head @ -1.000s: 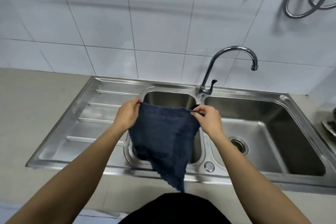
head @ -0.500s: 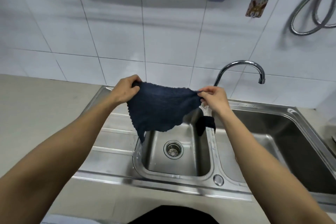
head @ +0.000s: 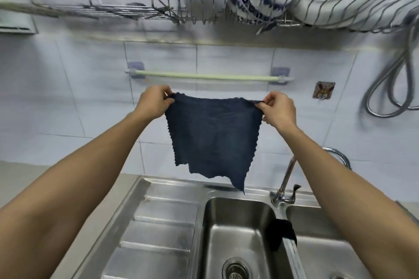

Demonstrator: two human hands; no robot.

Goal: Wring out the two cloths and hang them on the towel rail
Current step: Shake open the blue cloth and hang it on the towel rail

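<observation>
From the head camera, both arms reach forward and up, and the two hands stretch a dark blue cloth flat between them. The left hand is closed on the cloth's upper left corner, thumb and fingers pinched together over the fabric; the right hand is closed the same way on the upper right corner. The top edge runs nearly straight from one hand to the other, and the rest hangs freely below them, with ragged scalloped sides and one lower corner drooping to a point. Just above and behind the hands, apart from the cloth, the pale green towel rail runs across the tiled wall on two bluish mounts, and it is bare. Higher above the hands a wire dish rack carries bowls and plates, one with a blue pattern. Below the hands lies a stainless steel sink with a ribbed draining board under the left forearm and a basin with a round drain under the hanging cloth. A second dark cloth is draped over the divider between the two basins, below the right forearm. The tap rises beside the right forearm, partly hidden by it. To the right of the right hand, a small patterned hook plate is fixed to the tiles, and a coiled metal hose hangs further right.
</observation>
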